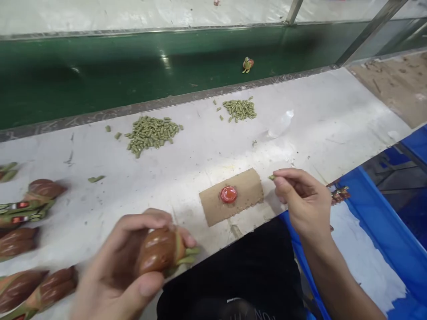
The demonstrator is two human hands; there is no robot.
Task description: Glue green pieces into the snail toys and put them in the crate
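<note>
Left hand grasps brown-backed figure; right hand pinches small green piece, right of cardboard; best hold figure firm, pinch lightly, keep clear of red dish

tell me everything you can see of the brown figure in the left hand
The figure has a rounded, glossy brown body with a smooth, bulging surface. At its right end in the picture is a dull orange and green band, and beyond it stick out pale green prongs. It looks like painted plastic or resin. The left hand grips it between thumb and fingers, prongs pointing right, near the table's near edge. The fingers and thumb hide part of it.
</note>
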